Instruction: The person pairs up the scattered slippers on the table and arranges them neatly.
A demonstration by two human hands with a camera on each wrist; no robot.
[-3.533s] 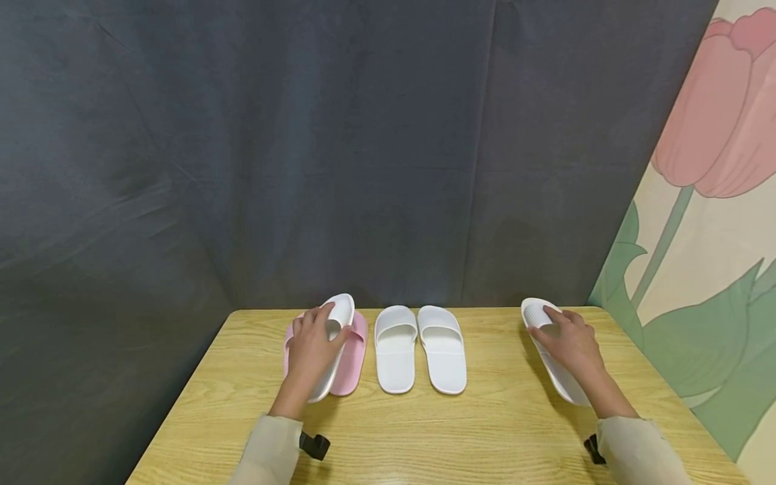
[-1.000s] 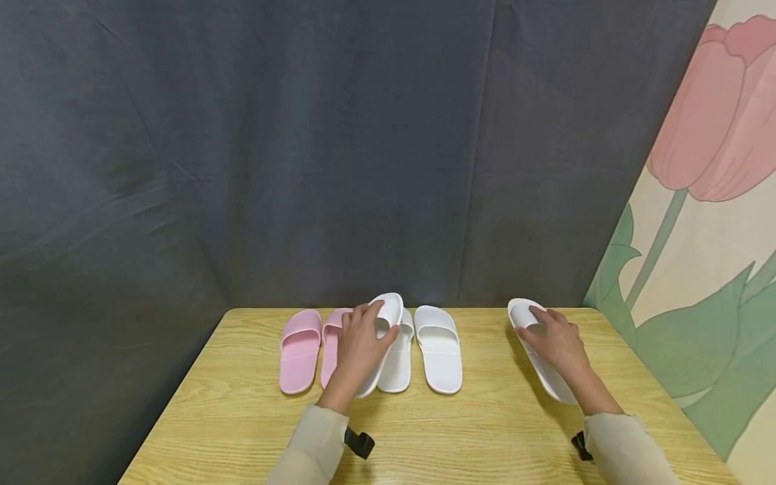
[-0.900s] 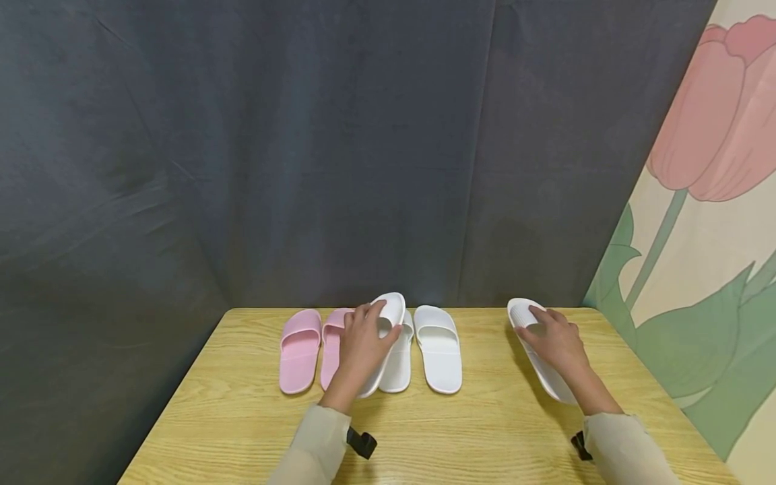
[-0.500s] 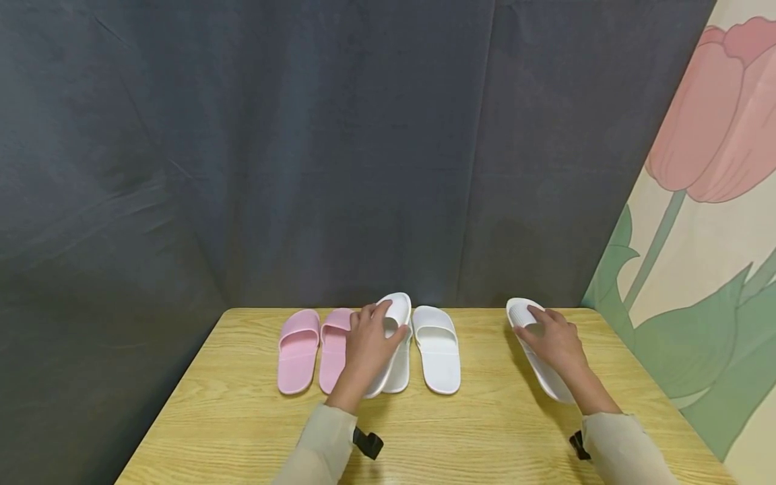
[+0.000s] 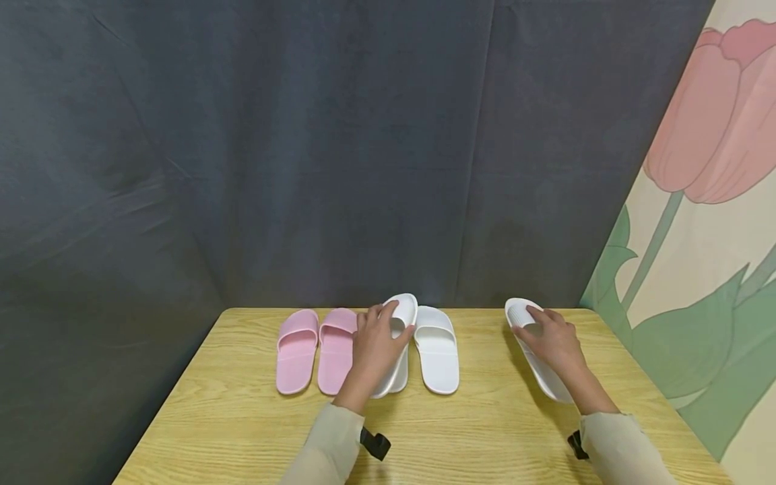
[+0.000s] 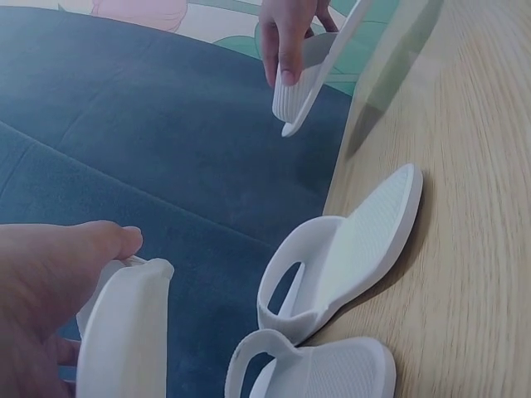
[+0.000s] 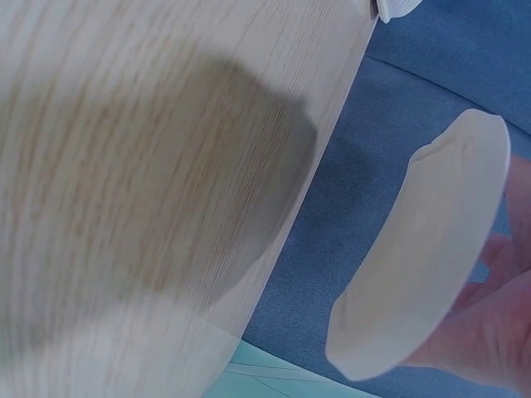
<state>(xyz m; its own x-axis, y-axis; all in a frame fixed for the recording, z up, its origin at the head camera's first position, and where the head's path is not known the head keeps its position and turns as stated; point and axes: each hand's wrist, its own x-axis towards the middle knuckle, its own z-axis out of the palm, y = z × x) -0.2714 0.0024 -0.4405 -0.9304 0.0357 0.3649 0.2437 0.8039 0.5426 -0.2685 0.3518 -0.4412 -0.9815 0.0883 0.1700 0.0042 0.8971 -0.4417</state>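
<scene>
My left hand [image 5: 374, 345] grips a white slipper [image 5: 406, 311] by its strap, tilted and held above the row on the table. Beneath it a second white slipper [image 5: 401, 378] is mostly covered. Just to the right lies its white neighbour [image 5: 440, 367], flat with the toe toward the curtain. Over on the right side, my right hand [image 5: 553, 342] holds another white slipper [image 5: 520, 314] by the ribbed strap. In the right wrist view that slipper's pale sole [image 7: 423, 249] hangs clear of the table, casting a shadow. The left wrist view shows the raised slipper [image 6: 129, 332] edge-on.
Two pink slippers [image 5: 297, 364] lie side by side at the left of the row. The wooden table [image 5: 461, 438] ends at a dark curtain [image 5: 364, 168] behind. A wall painted with a tulip [image 5: 697, 121] stands along the right.
My left hand has carried its white slipper rightward, from over the pink pair to over the left white slipper on the table. My right hand keeps its slipper at nearly the same spot.
</scene>
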